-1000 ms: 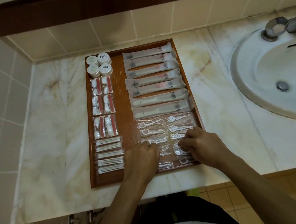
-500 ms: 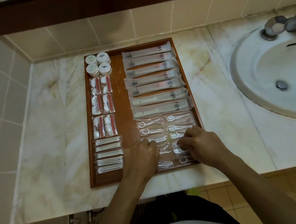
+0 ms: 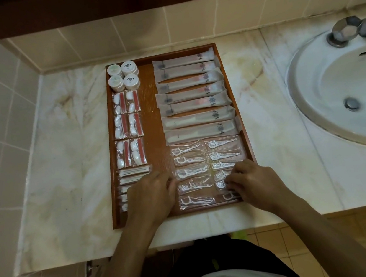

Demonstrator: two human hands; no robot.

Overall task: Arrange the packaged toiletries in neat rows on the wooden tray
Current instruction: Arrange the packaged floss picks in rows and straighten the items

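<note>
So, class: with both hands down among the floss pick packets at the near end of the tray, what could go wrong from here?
1. The floss pick packets are clear, slippery and overlapping; a nudge from the right hand could skew the neighbouring rows.
2. The left hand lies over the cotton swab packets, so lifting away might drag them askew.
3. The wooden tray sits near the counter edge; a push could shift it.
</note>
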